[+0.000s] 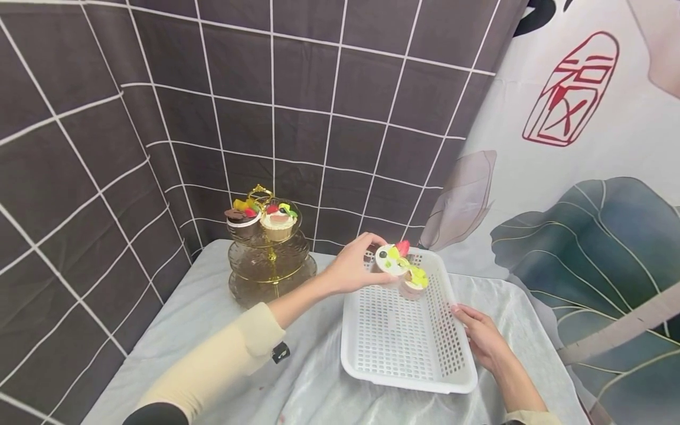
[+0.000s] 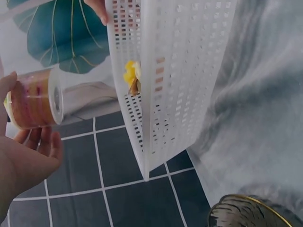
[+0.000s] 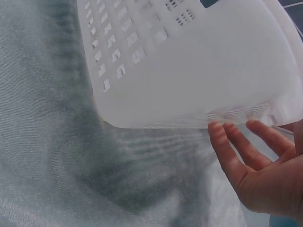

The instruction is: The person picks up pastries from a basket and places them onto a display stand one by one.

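Note:
Over the far part of the white plastic basket [image 1: 393,378], my left hand [image 1: 353,265] grips a dessert cup [image 1: 390,260] topped with fruit. The left wrist view shows the dessert cup's clear side with orange and pink layers [image 2: 35,99], fingers and thumb around it. Another fruit-topped dessert cup [image 1: 414,286] stands in the basket beside the held one. My right hand [image 1: 483,336] holds the basket's right side, thumb at the rim. In the right wrist view, its fingertips [image 3: 215,127] touch the basket's outer wall.
A three-tier glass stand [image 1: 272,277] with gold trim stands left of the basket. Its top tier bears a chocolate-coloured dessert cup [image 1: 243,221] and a cream-coloured cupcake [image 1: 278,224]. A small black object [image 1: 280,352] lies near the left forearm. Grey cloth [image 1: 313,354] covers the table.

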`<state>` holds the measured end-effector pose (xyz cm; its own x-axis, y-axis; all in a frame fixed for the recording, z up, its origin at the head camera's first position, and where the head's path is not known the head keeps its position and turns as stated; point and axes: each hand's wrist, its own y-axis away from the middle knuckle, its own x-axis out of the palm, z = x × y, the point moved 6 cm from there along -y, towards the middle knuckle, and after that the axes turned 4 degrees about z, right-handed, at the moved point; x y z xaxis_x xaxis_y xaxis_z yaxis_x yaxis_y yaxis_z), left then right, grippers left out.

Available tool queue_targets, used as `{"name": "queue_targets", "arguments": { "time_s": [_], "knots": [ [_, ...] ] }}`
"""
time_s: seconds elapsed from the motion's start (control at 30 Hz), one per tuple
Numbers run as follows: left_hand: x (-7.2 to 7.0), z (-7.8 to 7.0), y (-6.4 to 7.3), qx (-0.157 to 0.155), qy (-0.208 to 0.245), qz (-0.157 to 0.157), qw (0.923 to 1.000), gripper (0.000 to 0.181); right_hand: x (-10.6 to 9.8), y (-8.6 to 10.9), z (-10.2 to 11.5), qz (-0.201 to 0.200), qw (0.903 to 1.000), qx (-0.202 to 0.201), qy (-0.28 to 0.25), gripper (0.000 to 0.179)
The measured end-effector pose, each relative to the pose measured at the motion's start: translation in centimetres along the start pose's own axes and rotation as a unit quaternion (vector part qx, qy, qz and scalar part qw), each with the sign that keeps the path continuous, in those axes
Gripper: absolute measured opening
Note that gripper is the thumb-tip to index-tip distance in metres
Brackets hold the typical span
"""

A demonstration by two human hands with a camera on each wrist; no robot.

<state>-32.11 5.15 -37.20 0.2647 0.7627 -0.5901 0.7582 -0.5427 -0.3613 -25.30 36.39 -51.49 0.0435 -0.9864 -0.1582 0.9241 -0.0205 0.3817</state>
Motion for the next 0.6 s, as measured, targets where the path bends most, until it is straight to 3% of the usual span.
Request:
{"name": "queue_targets", "arguments": {
  "time_s": [0.3,0.6],
  "knots": [
    [-1.5,0.8,1.1,-0.016,0.022,-0.014,0.9995,0.065,-0.1,-0.2,-0.2,0.000,1.0000,0.005,-0.001,0.072],
    [-2.8,2.0,2.2,-0.030,0.034,-0.053,0.9975,0.063,-0.2,-0.3,-0.3,0.000,0.9999,0.012,-0.004,0.071]
  ]
}}
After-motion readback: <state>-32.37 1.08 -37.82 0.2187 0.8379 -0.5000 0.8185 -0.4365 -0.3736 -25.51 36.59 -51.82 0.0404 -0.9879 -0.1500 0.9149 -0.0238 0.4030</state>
